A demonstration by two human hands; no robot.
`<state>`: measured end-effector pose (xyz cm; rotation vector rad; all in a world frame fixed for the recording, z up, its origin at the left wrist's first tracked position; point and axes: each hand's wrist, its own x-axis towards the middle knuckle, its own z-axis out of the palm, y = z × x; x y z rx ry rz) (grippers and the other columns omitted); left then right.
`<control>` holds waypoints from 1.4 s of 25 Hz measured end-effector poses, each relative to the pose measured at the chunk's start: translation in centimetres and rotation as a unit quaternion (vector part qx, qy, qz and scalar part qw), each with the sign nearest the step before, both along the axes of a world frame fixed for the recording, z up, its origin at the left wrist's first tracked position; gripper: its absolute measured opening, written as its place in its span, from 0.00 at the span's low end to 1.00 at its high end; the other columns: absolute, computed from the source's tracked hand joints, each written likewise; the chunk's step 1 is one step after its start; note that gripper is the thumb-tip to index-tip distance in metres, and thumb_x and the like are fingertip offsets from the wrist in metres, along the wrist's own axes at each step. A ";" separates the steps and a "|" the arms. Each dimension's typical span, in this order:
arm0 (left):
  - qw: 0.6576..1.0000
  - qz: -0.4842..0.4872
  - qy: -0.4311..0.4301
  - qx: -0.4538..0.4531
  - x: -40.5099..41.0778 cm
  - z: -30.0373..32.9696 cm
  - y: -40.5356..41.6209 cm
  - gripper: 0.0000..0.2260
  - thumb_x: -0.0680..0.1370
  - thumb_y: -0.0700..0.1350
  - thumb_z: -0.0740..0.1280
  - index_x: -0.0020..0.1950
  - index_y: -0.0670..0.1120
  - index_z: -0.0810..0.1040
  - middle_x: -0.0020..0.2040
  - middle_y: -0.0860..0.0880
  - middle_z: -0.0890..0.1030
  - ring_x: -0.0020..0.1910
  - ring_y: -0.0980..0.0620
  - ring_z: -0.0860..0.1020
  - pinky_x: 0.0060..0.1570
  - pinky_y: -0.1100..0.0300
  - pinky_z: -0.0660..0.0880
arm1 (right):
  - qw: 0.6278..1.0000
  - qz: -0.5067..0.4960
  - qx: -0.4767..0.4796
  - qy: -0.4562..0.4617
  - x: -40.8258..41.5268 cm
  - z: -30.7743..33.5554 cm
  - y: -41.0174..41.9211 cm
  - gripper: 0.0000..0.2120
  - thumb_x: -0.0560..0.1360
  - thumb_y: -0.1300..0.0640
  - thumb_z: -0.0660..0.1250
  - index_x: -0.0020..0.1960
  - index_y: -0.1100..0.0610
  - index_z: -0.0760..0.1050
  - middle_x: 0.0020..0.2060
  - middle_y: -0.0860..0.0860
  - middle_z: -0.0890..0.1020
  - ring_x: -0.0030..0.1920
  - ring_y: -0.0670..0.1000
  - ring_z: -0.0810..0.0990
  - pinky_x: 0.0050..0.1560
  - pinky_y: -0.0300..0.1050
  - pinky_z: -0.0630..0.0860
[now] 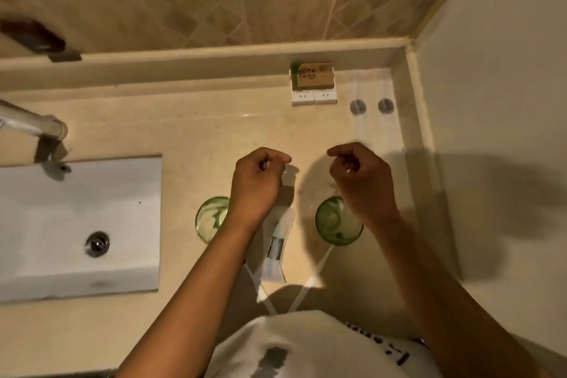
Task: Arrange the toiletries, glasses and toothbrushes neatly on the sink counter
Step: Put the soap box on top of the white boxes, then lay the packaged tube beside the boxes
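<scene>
Counter (pixel 190 132) of pale stone fills the middle of the frame, with the white sink (pixel 76 224) at left and the tap (pixel 33 126) above it. Below centre stand two green glasses, the left glass (pixel 210 219) partly under the left wrist and the right glass (pixel 333 224) just beside the right forearm; a sweep of either arm could probably tip one, and the left one stands nearest the basin. Between them lies a wrapped toothbrush packet (pixel 276 250), and two more long thin white things cross near the bottom edge. Upper centre, small white boxes (pixel 313 97) sit under a brown card box (pixel 313 77); two clear bottles (pixel 371 107) stand at upper right.

The left hand (pixel 256 182) and right hand (pixel 362 181) hover with fingers curled loosely in; whether either pinches anything I cannot tell.

Print on the boxes, the packet and the shirt is too blurred to read.
</scene>
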<state>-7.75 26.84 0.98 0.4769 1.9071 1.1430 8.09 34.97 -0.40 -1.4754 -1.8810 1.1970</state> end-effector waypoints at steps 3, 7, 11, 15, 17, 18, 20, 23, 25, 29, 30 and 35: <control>1.000 -0.018 0.002 -0.001 1.1 0.6 -6.3 0.11 0.79 0.37 0.63 0.46 0.46 0.85 0.33 0.49 0.80 0.33 0.54 0.77 0.36 0.60 0.73 | 0.997 0.075 0.026 -0.014 -0.1 1.7 -5.0 0.09 0.76 0.64 0.67 0.51 0.53 0.82 0.40 0.43 0.82 0.42 0.42 0.80 0.43 0.27 0.73; 0.999 -0.023 -0.043 -0.023 1.8 -1.6 -13.4 0.12 0.80 0.35 0.61 0.47 0.43 0.84 0.34 0.48 0.82 0.32 0.52 0.79 0.36 0.58 0.76 | 0.986 0.154 -0.026 -0.055 -0.6 0.6 -11.1 0.06 0.76 0.63 0.69 0.50 0.54 0.81 0.37 0.44 0.80 0.37 0.37 0.78 0.37 0.24 0.71; 0.993 -0.035 -0.071 -0.089 1.4 -5.2 -18.6 0.10 0.80 0.35 0.62 0.49 0.40 0.83 0.37 0.45 0.84 0.31 0.54 0.80 0.34 0.60 0.76 | 0.969 0.159 -0.136 -0.129 -0.3 -2.8 -15.4 0.05 0.78 0.58 0.68 0.52 0.53 0.80 0.45 0.45 0.83 0.42 0.37 0.79 0.38 0.23 0.72; 0.988 -0.044 -0.080 -0.128 1.0 -7.8 -20.7 0.13 0.79 0.34 0.62 0.41 0.45 0.81 0.37 0.45 0.82 0.35 0.49 0.79 0.39 0.56 0.75 | 0.956 0.155 -0.157 -0.194 0.5 -4.4 -17.7 0.07 0.79 0.55 0.67 0.54 0.54 0.80 0.45 0.48 0.83 0.39 0.40 0.78 0.38 0.29 0.72; 0.983 -0.065 -0.092 -0.143 1.1 -8.4 -21.0 0.15 0.78 0.31 0.60 0.36 0.45 0.77 0.37 0.41 0.78 0.35 0.46 0.77 0.39 0.54 0.72 | 0.956 0.140 -0.156 -0.206 0.8 -4.8 -18.5 0.08 0.79 0.54 0.67 0.56 0.54 0.79 0.45 0.47 0.82 0.41 0.45 0.79 0.40 0.34 0.74; 0.981 -0.072 -0.101 -0.148 1.2 -8.5 -21.0 0.14 0.78 0.30 0.59 0.38 0.44 0.76 0.38 0.41 0.76 0.36 0.46 0.75 0.38 0.55 0.71 | 0.957 0.130 -0.153 -0.207 0.8 -5.0 -18.7 0.08 0.78 0.54 0.68 0.56 0.54 0.79 0.45 0.46 0.82 0.43 0.46 0.79 0.42 0.35 0.74; 0.980 -0.061 -0.127 -0.142 1.2 -8.4 -21.2 0.10 0.77 0.30 0.59 0.41 0.41 0.76 0.39 0.40 0.75 0.36 0.47 0.74 0.34 0.58 0.69 | 0.964 0.102 -0.135 -0.207 0.6 -5.3 -18.9 0.07 0.78 0.55 0.68 0.54 0.55 0.78 0.43 0.47 0.81 0.42 0.48 0.79 0.39 0.36 0.73; 0.978 -0.038 -0.160 -0.125 1.0 -8.3 -20.7 0.10 0.77 0.33 0.61 0.49 0.40 0.81 0.43 0.39 0.81 0.35 0.47 0.78 0.33 0.59 0.73 | 0.975 0.033 -0.126 -0.179 0.1 -6.1 -18.9 0.10 0.78 0.53 0.69 0.53 0.59 0.74 0.40 0.50 0.80 0.38 0.51 0.79 0.32 0.37 0.71; 0.980 -0.059 -0.153 -0.112 1.1 -7.8 -19.7 0.11 0.79 0.37 0.62 0.59 0.41 0.80 0.49 0.38 0.83 0.39 0.47 0.83 0.37 0.55 0.79 | 0.977 0.011 -0.150 -0.150 -0.4 -6.2 -18.6 0.17 0.78 0.49 0.69 0.58 0.60 0.73 0.43 0.52 0.82 0.39 0.51 0.80 0.31 0.33 0.72; 0.976 -0.145 -0.133 -0.094 1.9 -5.8 -17.9 0.11 0.72 0.47 0.65 0.49 0.44 0.81 0.44 0.42 0.83 0.43 0.45 0.83 0.47 0.49 0.82 | 0.961 -0.002 -0.228 -0.154 -1.7 -6.6 -18.2 0.25 0.77 0.48 0.70 0.68 0.60 0.70 0.57 0.55 0.80 0.51 0.52 0.80 0.47 0.40 0.74; 0.975 -0.137 -0.148 -0.088 2.1 -5.5 -17.8 0.06 0.74 0.47 0.67 0.45 0.45 0.81 0.42 0.44 0.83 0.41 0.46 0.82 0.46 0.51 0.81 | 0.957 -0.007 -0.249 -0.145 -1.7 -6.7 -18.2 0.26 0.77 0.49 0.71 0.69 0.60 0.70 0.59 0.55 0.80 0.53 0.53 0.80 0.50 0.41 0.74; 0.971 -0.111 -0.198 -0.073 2.2 -5.2 -17.7 0.10 0.80 0.44 0.69 0.40 0.43 0.78 0.36 0.44 0.80 0.33 0.49 0.77 0.37 0.55 0.75 | 0.938 -0.017 -0.345 0.006 -1.1 -3.5 -18.3 0.09 0.77 0.59 0.71 0.56 0.61 0.80 0.42 0.55 0.84 0.33 0.44 0.81 0.31 0.34 0.74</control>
